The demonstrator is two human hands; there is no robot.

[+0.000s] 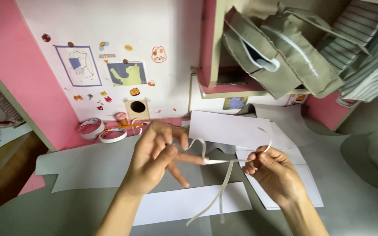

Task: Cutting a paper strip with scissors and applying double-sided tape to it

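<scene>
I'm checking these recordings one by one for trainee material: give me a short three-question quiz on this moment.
1. True or false: both hands hold the thin white strip.
2. Which lies beneath the left hand?
A. a green bowl
B. a grey fabric sheet
C. a metal tray
3. Fill in: the two tape rolls sit against the ___ wall.

Key
1. True: the left fingers and the right hand pinch it between them, its ends hanging loose over a white paper rectangle.
2. B
3. pink
</scene>
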